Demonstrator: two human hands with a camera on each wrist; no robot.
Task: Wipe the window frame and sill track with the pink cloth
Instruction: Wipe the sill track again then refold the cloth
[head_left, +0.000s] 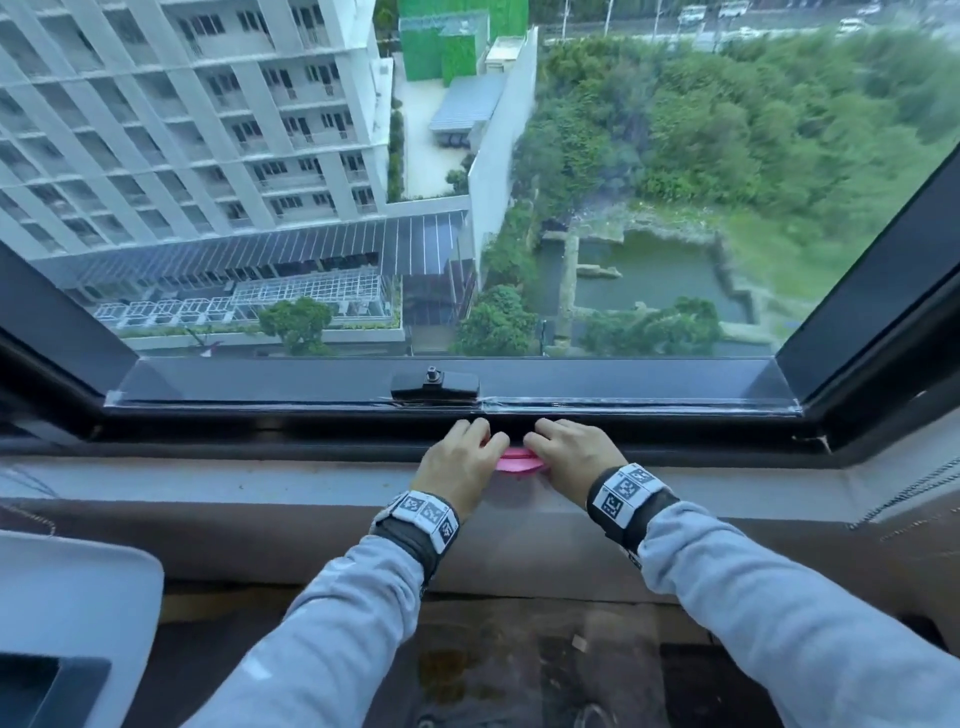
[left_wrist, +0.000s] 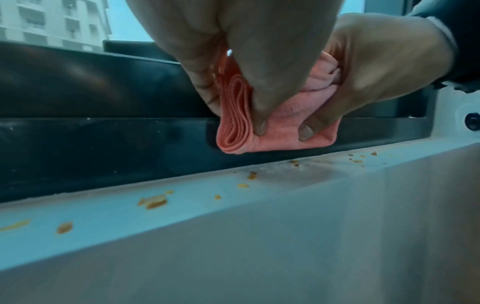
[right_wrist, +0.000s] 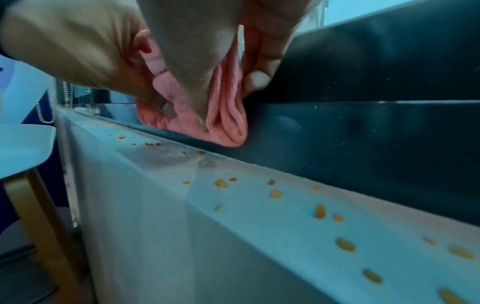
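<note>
So the pink cloth (head_left: 517, 462) is folded up into a thick little wad, several layers, and you can see the rolled fold edges from the left wrist view (left_wrist: 235, 131). It sits dead centre of the head view, bunched against the lower rail of the window frame (head_left: 311, 431), which is dark, nearly black and a bit glossy with pale dust specks on it. The cloth's bottom edge hangs just above the pale sill ledge (right_wrist: 259, 205), which is littered with small yellowish crumbs. The sill track itself runs left to right under the glass; mostly in shadow, can't make out much inside it.
</note>
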